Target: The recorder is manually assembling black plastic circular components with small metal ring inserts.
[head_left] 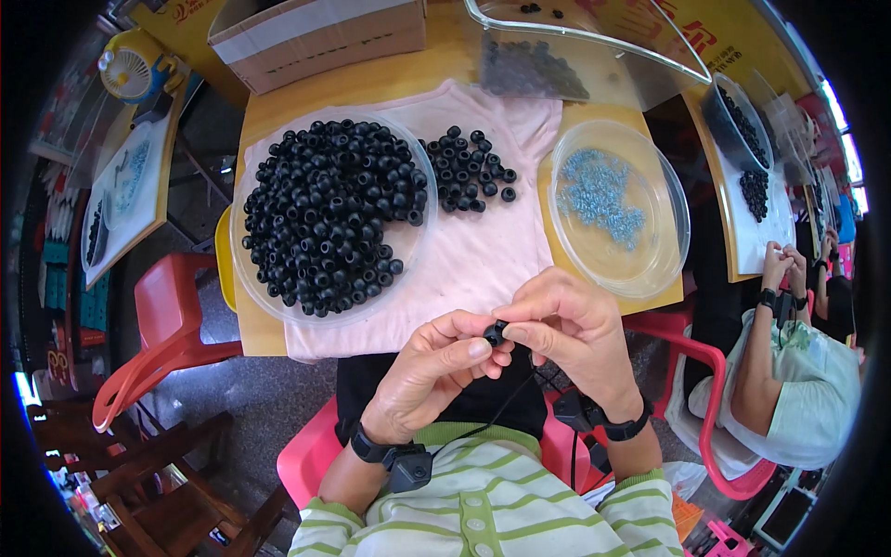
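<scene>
Close in front of me, a small black round piece with a hole is pinched between the thumb and fingers of my left hand. The thumb and forefinger of my right hand are closed at its right side, touching it; anything smaller between those fingertips is hidden. A clear round tray at the left holds a big heap of like black pieces. More black pieces lie loose on a pale pink cloth. To the right, a clear round tub contains tiny bluish, clear-looking bits.
A cardboard box and a clear plastic bin with dark pieces stand at the table's far side. Red chairs flank the wooden table. At right, another person sits by a second table with black pieces.
</scene>
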{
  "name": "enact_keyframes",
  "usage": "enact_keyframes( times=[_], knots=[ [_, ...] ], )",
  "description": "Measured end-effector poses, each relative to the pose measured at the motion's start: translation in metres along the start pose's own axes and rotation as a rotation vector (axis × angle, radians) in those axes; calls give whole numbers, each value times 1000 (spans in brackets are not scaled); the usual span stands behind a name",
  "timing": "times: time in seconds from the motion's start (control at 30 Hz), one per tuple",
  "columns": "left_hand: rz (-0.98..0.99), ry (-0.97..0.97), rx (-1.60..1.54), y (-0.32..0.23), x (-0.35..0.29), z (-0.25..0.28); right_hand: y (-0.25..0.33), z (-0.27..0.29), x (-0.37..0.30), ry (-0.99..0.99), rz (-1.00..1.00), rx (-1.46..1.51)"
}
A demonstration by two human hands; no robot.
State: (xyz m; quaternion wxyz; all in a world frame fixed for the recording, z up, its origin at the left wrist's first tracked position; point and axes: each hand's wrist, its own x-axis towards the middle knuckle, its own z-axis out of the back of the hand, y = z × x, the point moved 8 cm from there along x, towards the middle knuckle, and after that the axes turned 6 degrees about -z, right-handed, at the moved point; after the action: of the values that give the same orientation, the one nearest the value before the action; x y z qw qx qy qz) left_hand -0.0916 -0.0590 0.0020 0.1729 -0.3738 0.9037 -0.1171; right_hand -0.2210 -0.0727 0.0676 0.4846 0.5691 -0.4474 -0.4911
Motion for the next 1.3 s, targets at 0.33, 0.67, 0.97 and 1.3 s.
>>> enact_keyframes(
  times=[0.33, 0.67, 0.97, 1.3],
  knots=[
    [52, -32, -17, 3, 2, -6, 31, -11, -9, -143, 355, -521],
    [-22, -137, 216, -4, -8, -3, 30, -12, -6, -91, 336, -479],
    [-3, -113, 285, -13, -17, -7, 41, -30, -11, -68, 517, -544],
    [-738, -349, 1471, -131, -31, -33, 130, 25, 60, -558, 254, -949]
  ],
)
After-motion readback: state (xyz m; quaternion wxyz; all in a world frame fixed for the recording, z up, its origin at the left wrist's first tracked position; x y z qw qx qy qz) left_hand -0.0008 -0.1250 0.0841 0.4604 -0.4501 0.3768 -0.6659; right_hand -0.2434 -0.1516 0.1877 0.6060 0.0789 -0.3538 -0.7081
